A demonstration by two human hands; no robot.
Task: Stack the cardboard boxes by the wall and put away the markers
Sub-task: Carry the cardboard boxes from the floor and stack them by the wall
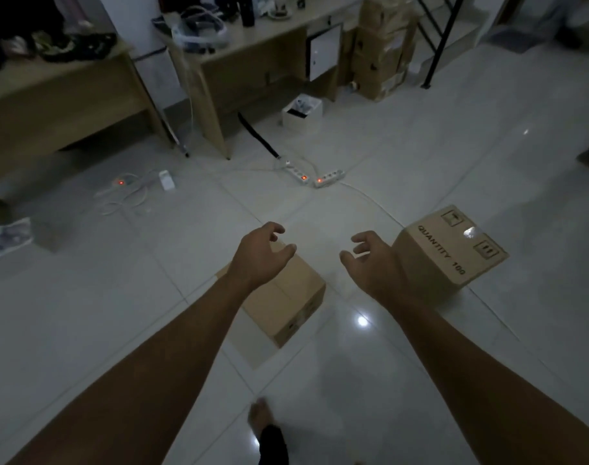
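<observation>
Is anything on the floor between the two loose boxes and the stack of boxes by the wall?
Yes: two power strips and their cables lie on the floor between both boxes and the stack.

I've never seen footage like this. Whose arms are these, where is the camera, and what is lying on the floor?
There is no machine here: a person wears a wide-angle camera on the head, so the single picture looks forward and down past their own arms. The left hand and right hand reach out with loosely curled fingers, holding nothing. On the tiled floor below them sit two cardboard boxes: a plain box under the left hand, and a printed box marked QUANTITY 100 by the right. Farther off lie power strips with cables, beside wooden desks. More stacked boxes stand near the wall.
</observation>
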